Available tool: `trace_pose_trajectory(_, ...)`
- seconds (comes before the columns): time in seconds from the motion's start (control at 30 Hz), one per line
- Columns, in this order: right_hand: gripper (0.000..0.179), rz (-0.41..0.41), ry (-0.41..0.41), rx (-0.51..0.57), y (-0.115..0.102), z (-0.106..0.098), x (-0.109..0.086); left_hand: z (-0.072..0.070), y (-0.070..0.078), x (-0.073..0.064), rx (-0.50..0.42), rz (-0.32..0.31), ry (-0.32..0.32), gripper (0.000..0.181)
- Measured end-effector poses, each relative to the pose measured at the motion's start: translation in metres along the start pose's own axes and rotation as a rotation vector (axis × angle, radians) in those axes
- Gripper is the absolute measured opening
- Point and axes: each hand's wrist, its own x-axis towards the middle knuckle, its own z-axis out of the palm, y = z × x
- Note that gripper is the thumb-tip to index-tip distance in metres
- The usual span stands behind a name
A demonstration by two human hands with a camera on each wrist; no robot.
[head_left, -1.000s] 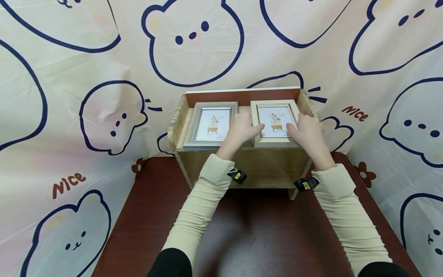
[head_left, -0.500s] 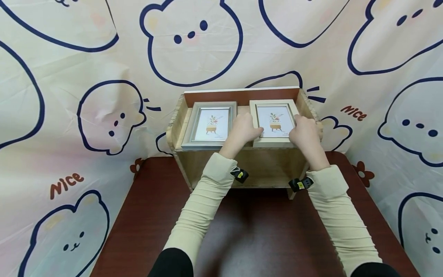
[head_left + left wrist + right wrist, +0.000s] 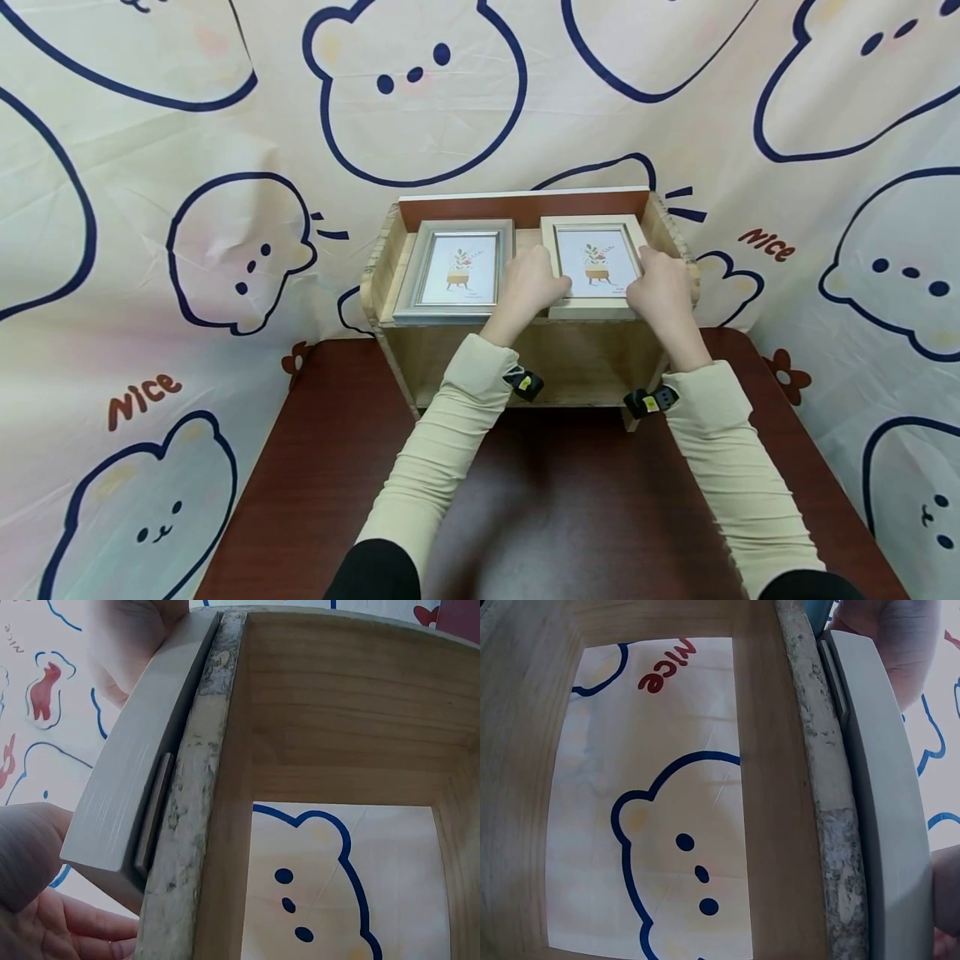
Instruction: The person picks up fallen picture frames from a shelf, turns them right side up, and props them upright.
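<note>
A cream picture frame [image 3: 597, 309] with a potted-plant print lies face up on the top of a small wooden shelf [image 3: 585, 364]. My left hand [image 3: 529, 285] grips its left side, the thumb on the front border. On the opposite side my right hand [image 3: 663, 283] holds the frame's edge, its fingertips hidden. Both wrist views show the frame's pale lower edge [image 3: 139, 761] right along the shelf's rough front edge [image 3: 193, 787]. Beside my left hand, a silver picture frame [image 3: 459, 268] with a similar print lies on the shelf's left half.
Low wooden side walls and a brown back panel [image 3: 525, 208] with a white upper edge bound the shelf top. Its lower compartment is open at the front. The shelf stands at the back of a dark red-brown table [image 3: 555, 508]. Behind hangs a cloth [image 3: 240, 142] with bear drawings.
My right hand has closed in around the frame's right side, its thumb drawn back from the print. My left wrist has shifted slightly to the right. Both picture frames look unmoved on the shelf.
</note>
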Motion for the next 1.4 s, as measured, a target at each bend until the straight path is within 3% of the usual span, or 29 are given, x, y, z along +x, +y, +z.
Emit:
trace_pose_trajectory(0.23,0.044,-0.002,0.033,-0.001,0.002,0.002,0.000,0.003,0.002,-0.002,0.006,-0.009,0.016,0.032)
trace_pose_trajectory(0.53,0.011,-0.032,0.131,0.010,0.005,0.006,-0.001,0.006,0.002,-0.005,-0.074,-0.005,0.088,0.031)
trace_pose_trajectory(1.03,0.020,-0.081,0.179,-0.007,0.007,0.007,-0.005,0.010,-0.001,-0.007,-0.233,0.023,0.180,0.031)
trace_pose_trajectory(1.2,0.020,-0.129,0.261,0.050,0.008,0.011,-0.008,0.008,-0.001,-0.009,-0.283,0.011,0.216,0.011)
trace_pose_trajectory(1.4,0.017,-0.194,0.377,0.124,0.010,0.017,-0.010,0.004,-0.003,-0.011,-0.355,-0.029,0.208,0.030)
